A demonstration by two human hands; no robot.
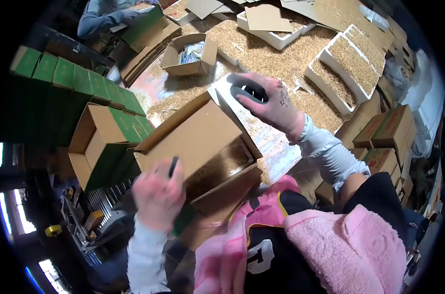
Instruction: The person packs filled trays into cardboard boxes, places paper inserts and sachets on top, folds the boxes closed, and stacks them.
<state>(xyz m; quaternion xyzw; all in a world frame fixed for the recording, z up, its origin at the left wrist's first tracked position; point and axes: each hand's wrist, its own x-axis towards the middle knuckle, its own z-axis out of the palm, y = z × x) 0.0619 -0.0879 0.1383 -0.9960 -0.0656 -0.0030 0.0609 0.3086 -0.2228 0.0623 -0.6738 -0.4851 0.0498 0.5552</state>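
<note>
An open cardboard box (222, 188) stands in front of me, with a flat cardboard sheet (195, 139) lying tilted over part of its opening. Under the sheet's right edge, loose brown material (227, 164) shows inside. My left hand (161, 193), in a pink glove with dark fingertips, is at the sheet's near left corner; blur hides whether its fingers grip the sheet. My right hand (266, 98), gloved the same way, is raised beyond the box's far right side, its fingers curled but apart with nothing between them.
Green boxes (80, 78) line the left, near an open green carton (92, 147) and a roller conveyor (114, 206). A small box of packets (190, 54) and white foam trays (347, 68) sit among shavings (281, 63). Cartons (389, 127) stand right. A co-worker's sleeve (102, 19) shows upper left.
</note>
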